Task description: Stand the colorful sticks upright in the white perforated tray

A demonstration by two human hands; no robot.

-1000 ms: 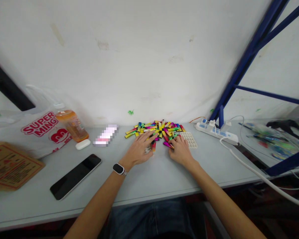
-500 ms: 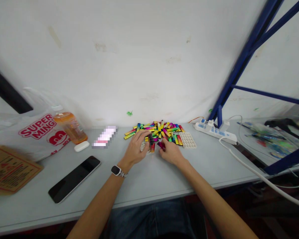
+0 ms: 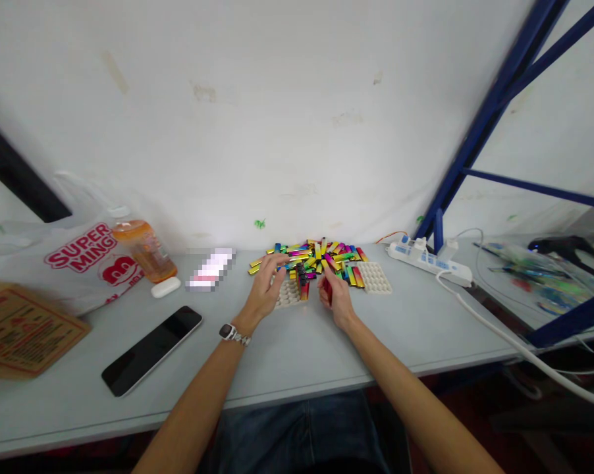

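Note:
Several shiny rainbow-coloured flat tubes (image 3: 317, 251), about lighter-sized, lie heaped by the wall. In front of them is a pale tray with a grid of holes (image 3: 288, 294); several tubes with black tops (image 3: 303, 283) stand upright at its right side. Over the tray's left part reaches my left hand (image 3: 266, 289), fingers stretched and apart, partly covering the tray and heap. My right hand (image 3: 339, 301) is closed around a reddish tube (image 3: 328, 291), just right of the upright ones. The fingers hide part of that tube.
A second pale tray (image 3: 376, 278) sits right of the heap, near a white power strip (image 3: 430, 263) with cables. At left are a dark phone (image 3: 151, 351), a white case (image 3: 166, 288), an orange drink bottle (image 3: 146, 250), a plastic bag (image 3: 74, 263) and a cardboard box (image 3: 27, 329).
My left hand has drawn slightly left, away from the upright tubes, uncovering more of the tray. My right hand has turned, with the reddish tube now more upright in it. The view has shifted slightly.

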